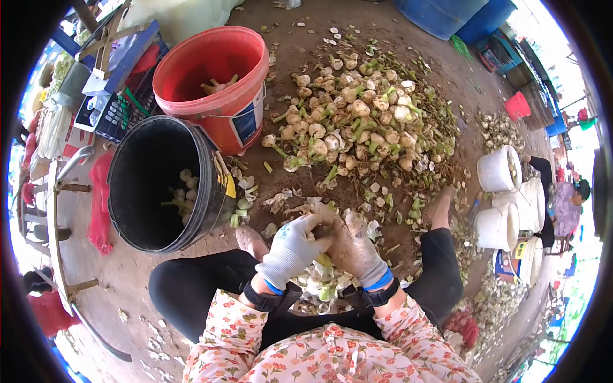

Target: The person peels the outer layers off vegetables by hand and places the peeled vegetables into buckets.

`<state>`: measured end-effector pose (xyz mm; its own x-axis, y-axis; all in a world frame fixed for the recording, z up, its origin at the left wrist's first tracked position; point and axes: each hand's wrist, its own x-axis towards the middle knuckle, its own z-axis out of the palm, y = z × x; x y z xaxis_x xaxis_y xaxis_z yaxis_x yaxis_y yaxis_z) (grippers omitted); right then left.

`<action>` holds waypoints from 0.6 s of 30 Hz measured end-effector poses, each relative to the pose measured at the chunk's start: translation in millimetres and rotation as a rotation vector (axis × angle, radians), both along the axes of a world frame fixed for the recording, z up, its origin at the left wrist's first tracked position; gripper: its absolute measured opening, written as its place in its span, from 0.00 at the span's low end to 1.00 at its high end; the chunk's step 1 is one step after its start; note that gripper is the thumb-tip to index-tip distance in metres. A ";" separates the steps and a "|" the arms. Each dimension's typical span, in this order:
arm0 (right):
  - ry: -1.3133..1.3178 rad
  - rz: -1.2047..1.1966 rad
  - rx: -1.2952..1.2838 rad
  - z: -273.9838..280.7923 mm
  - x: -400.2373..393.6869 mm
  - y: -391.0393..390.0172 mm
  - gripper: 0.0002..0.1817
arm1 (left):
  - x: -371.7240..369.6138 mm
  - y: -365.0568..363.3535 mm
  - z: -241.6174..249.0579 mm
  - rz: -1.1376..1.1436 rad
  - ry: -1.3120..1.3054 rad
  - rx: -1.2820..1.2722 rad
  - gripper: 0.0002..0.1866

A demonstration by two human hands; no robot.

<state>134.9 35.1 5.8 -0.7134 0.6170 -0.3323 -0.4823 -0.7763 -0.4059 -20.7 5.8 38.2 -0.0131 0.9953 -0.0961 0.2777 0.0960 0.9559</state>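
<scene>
My left hand (295, 247), in a grey-white glove with a blue cuff, is closed at the centre, its fingertips meeting my right hand. My right hand (353, 250), in a dirt-stained glove, is curled beside it. Whatever lies between the fingers is hidden; a bit of yellow-green shows just below them. Beyond the hands lies a big pile of bulbs (361, 108) with green stems. Peelings (322, 281) lie on the ground under my hands.
At the left, a black bucket (137, 191) holds several pale bulbs, and a red bucket (211, 112) holds a few stems. White buckets (495, 169) stand at the right, near a seated person (565, 207). Blue barrels (437, 14) are at the top.
</scene>
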 end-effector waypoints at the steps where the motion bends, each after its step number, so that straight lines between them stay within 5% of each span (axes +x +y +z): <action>1: -0.034 -0.009 0.004 0.8 0.0 -1.4 0.41 | 1.2 0.4 1.7 -0.005 -0.021 -0.020 0.18; 7: -0.088 0.069 0.060 -1.1 2.4 -5.4 0.32 | 2.1 -2.8 -4.8 -0.099 0.022 0.066 0.12; 10: -0.073 0.134 0.115 -3.0 3.6 -5.2 0.39 | -3.0 -0.5 -6.3 -0.191 0.095 0.203 0.09; 18: -0.052 0.045 -0.024 -0.9 -5.2 -16.5 0.34 | -7.4 0.4 9.9 -0.241 0.282 0.297 0.07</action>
<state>129.7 18.6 4.9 -0.7218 0.5758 -0.3841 -0.4254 -0.8068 -0.4101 -28.1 6.3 48.1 0.2373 0.9570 0.1666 0.5114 -0.2689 0.8162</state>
